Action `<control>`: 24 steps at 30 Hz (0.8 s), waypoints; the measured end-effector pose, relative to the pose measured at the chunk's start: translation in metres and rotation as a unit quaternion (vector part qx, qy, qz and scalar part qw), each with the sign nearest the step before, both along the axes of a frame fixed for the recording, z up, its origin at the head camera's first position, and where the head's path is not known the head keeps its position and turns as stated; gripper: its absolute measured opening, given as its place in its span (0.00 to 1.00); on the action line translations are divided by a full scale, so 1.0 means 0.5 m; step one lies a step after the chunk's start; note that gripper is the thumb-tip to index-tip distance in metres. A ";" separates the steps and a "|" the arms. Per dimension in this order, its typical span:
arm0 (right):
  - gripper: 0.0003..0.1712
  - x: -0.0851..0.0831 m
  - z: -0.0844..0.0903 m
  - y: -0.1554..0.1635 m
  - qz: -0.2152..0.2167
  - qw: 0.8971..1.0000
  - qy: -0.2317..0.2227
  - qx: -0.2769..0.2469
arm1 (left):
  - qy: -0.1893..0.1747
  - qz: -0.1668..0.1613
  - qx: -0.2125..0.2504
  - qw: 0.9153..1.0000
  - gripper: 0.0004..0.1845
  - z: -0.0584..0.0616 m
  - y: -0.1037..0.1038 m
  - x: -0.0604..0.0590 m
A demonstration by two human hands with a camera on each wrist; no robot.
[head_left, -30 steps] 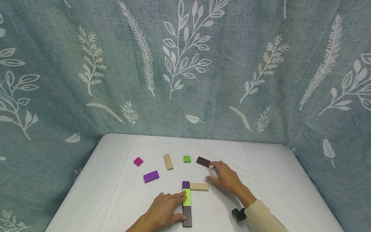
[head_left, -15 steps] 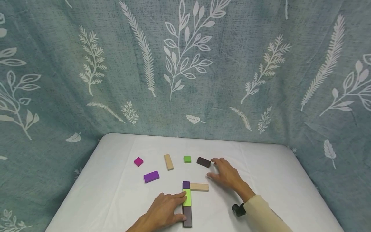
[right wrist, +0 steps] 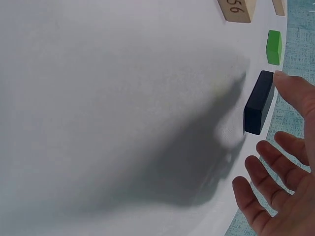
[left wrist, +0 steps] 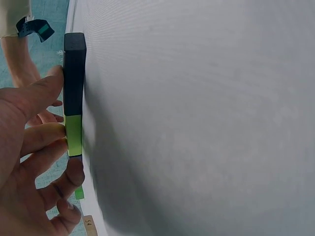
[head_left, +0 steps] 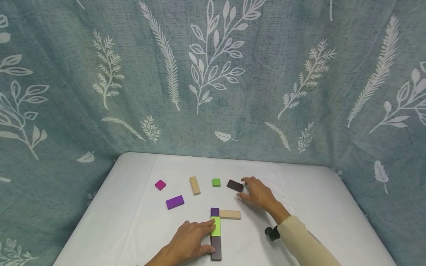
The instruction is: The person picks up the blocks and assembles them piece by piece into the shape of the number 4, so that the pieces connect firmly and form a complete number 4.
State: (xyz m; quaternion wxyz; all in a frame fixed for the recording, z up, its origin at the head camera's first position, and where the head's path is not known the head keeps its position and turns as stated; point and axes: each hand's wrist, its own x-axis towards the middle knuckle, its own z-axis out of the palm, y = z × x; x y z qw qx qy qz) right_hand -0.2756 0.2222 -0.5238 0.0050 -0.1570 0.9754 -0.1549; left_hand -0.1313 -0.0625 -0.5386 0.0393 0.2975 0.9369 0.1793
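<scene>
Right hand [head_left: 259,194], fingers spread and holding nothing, thumb tip touching the dark brown block [head_left: 235,185] at the far middle of the surface [head_left: 309,207]. Left hand [head_left: 189,240] presses flat against the lime block [head_left: 215,226] (steadying the row). Step judged: reaching; next calls for pinching the block's ends.
</scene>
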 end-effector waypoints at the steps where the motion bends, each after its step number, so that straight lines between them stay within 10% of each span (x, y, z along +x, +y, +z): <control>1: 0.36 -0.001 0.001 -0.001 0.000 1.000 -0.002 0.001 | -0.001 0.000 -0.001 1.000 0.35 0.000 0.000 0.000; 24: 0.30 -0.030 0.004 -0.026 -0.015 0.999 -0.021 0.023 | 0.000 0.003 0.005 1.000 0.35 -0.005 -0.004 -0.001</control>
